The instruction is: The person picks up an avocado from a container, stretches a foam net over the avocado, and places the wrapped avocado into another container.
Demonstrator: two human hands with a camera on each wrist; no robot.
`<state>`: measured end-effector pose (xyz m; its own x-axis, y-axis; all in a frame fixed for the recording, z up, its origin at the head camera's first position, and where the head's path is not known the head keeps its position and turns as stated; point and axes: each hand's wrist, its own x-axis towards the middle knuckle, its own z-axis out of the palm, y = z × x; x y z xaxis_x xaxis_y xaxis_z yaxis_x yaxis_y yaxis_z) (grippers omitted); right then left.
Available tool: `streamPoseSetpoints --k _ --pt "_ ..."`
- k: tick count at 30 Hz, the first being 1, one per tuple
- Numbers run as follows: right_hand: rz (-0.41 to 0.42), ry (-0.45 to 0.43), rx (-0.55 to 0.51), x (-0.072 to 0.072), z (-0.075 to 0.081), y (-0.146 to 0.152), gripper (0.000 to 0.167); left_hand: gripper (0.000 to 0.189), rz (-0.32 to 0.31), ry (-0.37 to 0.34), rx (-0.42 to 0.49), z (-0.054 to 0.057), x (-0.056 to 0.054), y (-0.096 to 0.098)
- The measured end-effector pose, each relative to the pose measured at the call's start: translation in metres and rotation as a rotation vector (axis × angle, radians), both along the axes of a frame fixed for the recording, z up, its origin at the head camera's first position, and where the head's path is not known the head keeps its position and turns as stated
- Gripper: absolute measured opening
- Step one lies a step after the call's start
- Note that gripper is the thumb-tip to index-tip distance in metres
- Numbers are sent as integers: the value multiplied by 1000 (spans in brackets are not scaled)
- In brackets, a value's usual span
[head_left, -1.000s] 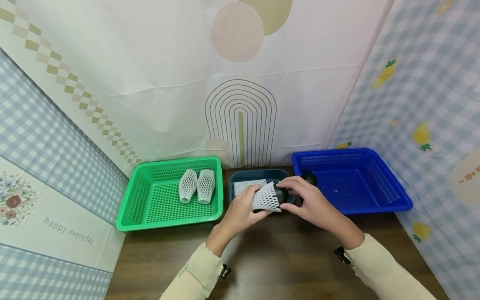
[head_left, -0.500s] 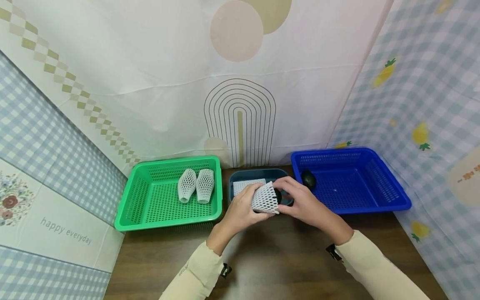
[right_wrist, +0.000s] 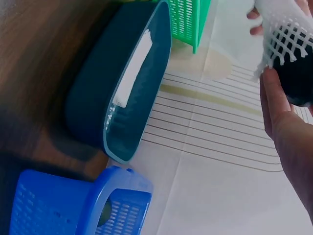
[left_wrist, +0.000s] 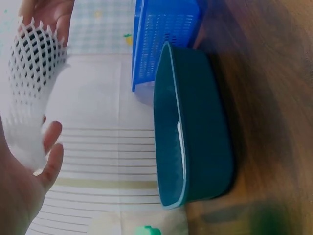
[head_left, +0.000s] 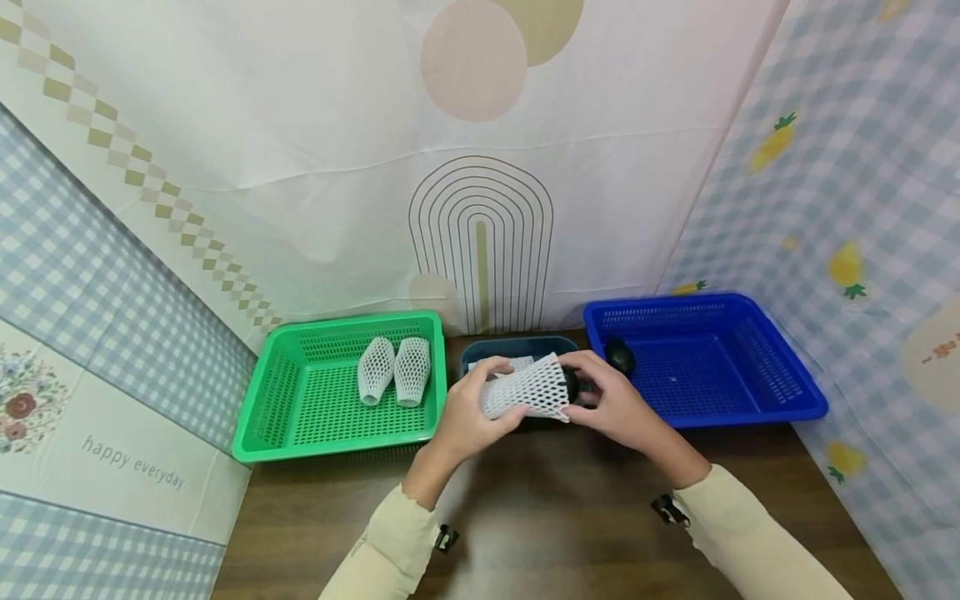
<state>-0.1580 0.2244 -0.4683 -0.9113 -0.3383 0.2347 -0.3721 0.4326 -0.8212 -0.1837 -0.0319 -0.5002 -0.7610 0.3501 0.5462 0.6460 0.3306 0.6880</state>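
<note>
A white foam net sleeve [head_left: 527, 393] is stretched over a dark green avocado [right_wrist: 295, 81], whose rounded end sticks out of the sleeve's right-hand opening in the head view. My left hand [head_left: 467, 419] holds the sleeve's narrow end between thumb and fingers. At the other end, my right hand [head_left: 617, 404] grips the avocado near the net's rim, its fingertips against the mesh. Both hands are in the air over the small dark teal bin [left_wrist: 208, 127], where flat white net sleeves [right_wrist: 134, 68] lie. A second avocado [head_left: 619, 357] sits in the blue basket [head_left: 750, 412].
To the left, a green basket [head_left: 337, 446] contains two net-wrapped pieces [head_left: 393, 372] side by side. All containers stand on a brown wooden table [head_left: 525, 517], along a white patterned cloth backdrop [head_left: 337, 233]. Checked cloth hangs at both sides.
My left hand has shifted left to the sleeve's narrow end, and the sleeve now looks longer. The avocado has gone deeper into it. The right hand stays at the opening.
</note>
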Motion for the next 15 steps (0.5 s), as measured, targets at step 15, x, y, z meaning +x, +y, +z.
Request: streamPoseSetpoints --k 15 --pt "-44 -128 -159 3 3 5 58 51 -49 22 135 3 4 6"
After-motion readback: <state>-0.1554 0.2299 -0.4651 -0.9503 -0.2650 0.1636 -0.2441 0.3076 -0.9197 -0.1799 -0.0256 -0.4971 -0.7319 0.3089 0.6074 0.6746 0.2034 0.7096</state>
